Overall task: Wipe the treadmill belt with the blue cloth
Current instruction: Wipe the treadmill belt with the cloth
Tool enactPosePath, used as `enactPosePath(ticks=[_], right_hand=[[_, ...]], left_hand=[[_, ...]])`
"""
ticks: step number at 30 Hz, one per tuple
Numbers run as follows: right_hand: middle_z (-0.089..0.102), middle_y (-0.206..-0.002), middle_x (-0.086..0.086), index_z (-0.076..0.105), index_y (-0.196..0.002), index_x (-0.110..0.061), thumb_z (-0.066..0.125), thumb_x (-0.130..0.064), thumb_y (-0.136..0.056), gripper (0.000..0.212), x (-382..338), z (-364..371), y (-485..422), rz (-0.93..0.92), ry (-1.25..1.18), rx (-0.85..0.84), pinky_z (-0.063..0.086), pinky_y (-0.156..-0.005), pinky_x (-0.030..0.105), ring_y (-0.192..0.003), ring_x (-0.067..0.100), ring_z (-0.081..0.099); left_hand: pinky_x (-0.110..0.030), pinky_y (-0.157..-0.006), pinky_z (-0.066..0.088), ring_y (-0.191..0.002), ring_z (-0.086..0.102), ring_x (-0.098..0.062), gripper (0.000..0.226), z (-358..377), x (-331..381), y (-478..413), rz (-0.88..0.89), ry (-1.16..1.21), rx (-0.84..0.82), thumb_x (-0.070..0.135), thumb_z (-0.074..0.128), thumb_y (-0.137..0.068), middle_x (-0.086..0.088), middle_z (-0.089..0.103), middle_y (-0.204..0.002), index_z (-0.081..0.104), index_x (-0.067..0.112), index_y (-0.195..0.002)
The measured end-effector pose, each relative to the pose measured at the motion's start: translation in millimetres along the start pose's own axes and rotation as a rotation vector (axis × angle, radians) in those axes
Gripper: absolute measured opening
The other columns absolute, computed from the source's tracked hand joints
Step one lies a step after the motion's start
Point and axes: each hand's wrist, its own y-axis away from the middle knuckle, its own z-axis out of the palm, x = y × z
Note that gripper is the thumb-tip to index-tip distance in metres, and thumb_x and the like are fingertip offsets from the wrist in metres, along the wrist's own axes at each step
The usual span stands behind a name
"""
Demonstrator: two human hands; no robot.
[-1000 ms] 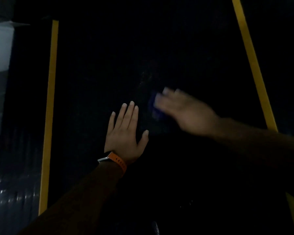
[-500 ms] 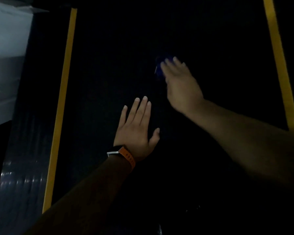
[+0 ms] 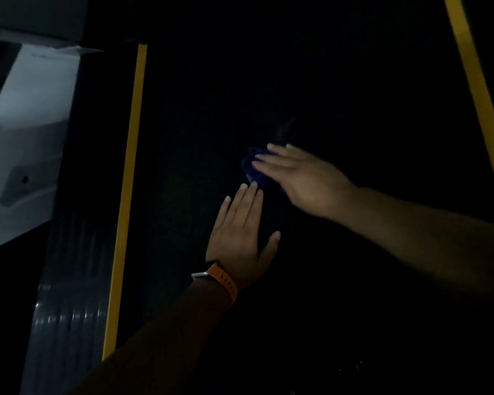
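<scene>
The scene is very dark. The black treadmill belt [image 3: 354,81] fills the middle of the view between two yellow stripes. My right hand [image 3: 305,181] lies flat on the belt, pressing down on the blue cloth [image 3: 253,168], which shows only under and beyond the fingertips. My left hand [image 3: 241,236] rests flat on the belt just below the cloth, fingers spread, with an orange watch strap at the wrist. Its fingertips almost touch the cloth.
A yellow stripe [image 3: 126,195] marks the left side rail and another yellow stripe [image 3: 474,81] the right one. Left of the belt runs a ribbed grey side rail [image 3: 60,323]. A white housing [image 3: 20,143] sits at the far left.
My right hand has pulled the cloth back from the far reach toward my left hand's fingertips. The view has shifted, so the left stripe now sits further right. The left hand stays planted.
</scene>
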Motion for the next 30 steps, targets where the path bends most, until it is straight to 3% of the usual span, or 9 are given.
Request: enactPosePath(ticks=[5, 10, 15, 17, 20, 21, 24, 26, 30], right_hand=[[0.040, -0.153, 0.011, 0.037, -0.148, -0.010, 0.054, 0.003, -0.089, 0.063, 22, -7, -26, 0.490, 0.030, 0.245, 0.019, -0.121, 0.046, -0.145, 0.032, 0.029], [0.039, -0.155, 0.005, 0.040, -0.148, -0.015, 0.052, -0.003, -0.090, 0.061, -22, 16, 10, -0.112, -0.013, -0.011, 0.013, -0.121, 0.038, -0.147, 0.025, 0.027], [0.044, -0.150, 0.010, 0.040, -0.146, -0.012, 0.053, 0.004, -0.090, 0.060, 38, -17, -36, 0.539, -0.042, 0.234, 0.024, -0.119, 0.045, -0.143, 0.032, 0.034], [0.050, -0.143, 0.010, 0.042, -0.140, -0.016, 0.055, 0.004, -0.085, 0.061, -6, 4, -28, 0.354, -0.061, 0.250, 0.030, -0.115, 0.046, -0.137, 0.034, 0.041], [0.037, -0.156, 0.001, 0.036, -0.150, -0.022, 0.050, -0.008, -0.094, 0.059, -38, 19, 6, -0.158, -0.046, -0.058, 0.012, -0.121, 0.038, -0.148, 0.023, 0.025], [0.037, -0.156, 0.002, 0.037, -0.150, -0.020, 0.050, -0.007, -0.095, 0.058, -20, 12, 0, -0.189, -0.016, -0.027, 0.013, -0.120, 0.038, -0.147, 0.024, 0.026], [0.038, -0.155, 0.010, 0.038, -0.149, -0.014, 0.049, 0.000, -0.094, 0.058, 40, -11, -42, 0.299, -0.029, 0.147, 0.020, -0.119, 0.043, -0.145, 0.032, 0.030], [0.038, -0.154, 0.012, 0.037, -0.148, -0.010, 0.054, 0.002, -0.090, 0.062, 32, -9, -49, 0.428, -0.023, 0.214, 0.019, -0.120, 0.046, -0.146, 0.034, 0.028], [0.036, -0.156, 0.008, 0.038, -0.149, -0.013, 0.047, -0.012, -0.093, 0.057, -49, 32, 22, -0.115, -0.064, 0.038, 0.012, -0.121, 0.045, -0.148, 0.030, 0.022]], left_hand=[[-0.047, -0.126, 0.011, -0.157, 0.007, -0.018, 0.082, -16, -57, 13, -0.171, -0.096, 0.019, 0.060, 0.032, -0.097, -0.005, 0.015, -0.170, 0.022, 0.011, -0.161], [-0.047, -0.127, 0.008, -0.157, 0.005, -0.018, 0.082, -13, -58, 11, -0.155, -0.124, -0.010, 0.059, 0.031, -0.097, -0.005, 0.012, -0.170, 0.019, 0.010, -0.161], [-0.045, -0.127, 0.004, -0.157, 0.000, -0.017, 0.084, -15, -60, 10, -0.173, -0.134, -0.058, 0.062, 0.026, -0.097, -0.003, 0.004, -0.170, 0.013, 0.011, -0.161], [-0.046, -0.126, 0.006, -0.157, 0.002, -0.018, 0.084, -14, -60, 10, -0.177, -0.146, -0.054, 0.062, 0.028, -0.096, -0.004, 0.008, -0.170, 0.015, 0.010, -0.161], [-0.046, -0.126, 0.007, -0.156, 0.003, -0.017, 0.084, -15, -61, 9, -0.171, -0.157, -0.059, 0.061, 0.029, -0.095, -0.006, 0.011, -0.170, 0.017, 0.009, -0.160], [-0.045, -0.126, 0.006, -0.157, 0.002, -0.017, 0.084, -15, -61, 9, -0.169, -0.152, -0.055, 0.061, 0.029, -0.096, -0.005, 0.010, -0.170, 0.017, 0.010, -0.161], [-0.043, -0.126, 0.000, -0.157, -0.004, -0.015, 0.084, -15, -62, 10, -0.165, -0.131, -0.074, 0.064, 0.026, -0.097, -0.002, 0.003, -0.170, 0.010, 0.013, -0.161], [-0.044, -0.126, 0.001, -0.157, -0.004, -0.015, 0.084, -15, -63, 9, -0.169, -0.131, -0.071, 0.065, 0.025, -0.097, -0.001, 0.001, -0.170, 0.008, 0.014, -0.161], [-0.047, -0.126, 0.006, -0.157, 0.002, -0.018, 0.086, -15, -63, 8, -0.173, -0.145, -0.075, 0.063, 0.030, -0.094, -0.005, 0.008, -0.170, 0.014, 0.011, -0.161]])
